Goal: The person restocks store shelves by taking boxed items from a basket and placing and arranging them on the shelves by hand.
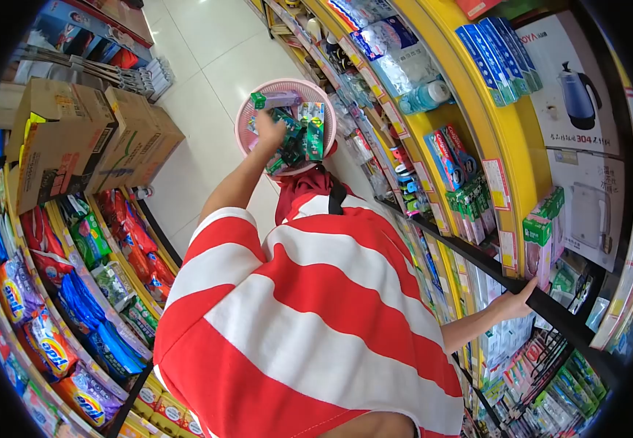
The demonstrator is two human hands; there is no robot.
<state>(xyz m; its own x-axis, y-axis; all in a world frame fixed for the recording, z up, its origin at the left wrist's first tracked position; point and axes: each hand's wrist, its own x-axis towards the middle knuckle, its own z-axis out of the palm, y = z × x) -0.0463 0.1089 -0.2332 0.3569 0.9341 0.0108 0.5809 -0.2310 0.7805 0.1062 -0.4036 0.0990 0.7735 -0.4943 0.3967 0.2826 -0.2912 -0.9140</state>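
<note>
My left hand (271, 130) reaches into a pink plastic basket (244, 125), its fingers curled down over green boxes. What lies under the fingertips is hidden. Beside it in the basket are a dark green printed box (315, 139) and a pink-and-green box (278, 100). Off to the right, my right hand (513, 304) is at the black shelf edge (469, 257). Its fingers stretch out, nothing visibly gripped, with the tips at the lower end of pink-and-green toothpaste boxes (544, 230); some fingers are partly hidden.
On the right shelf stand Colgate boxes (448, 157), green boxes (471, 208), blue boxes (497, 62) and a kettle carton (573, 95). Cardboard cartons (68, 139) and detergent bags (50, 343) line the left. Tiled floor (221, 44) runs between.
</note>
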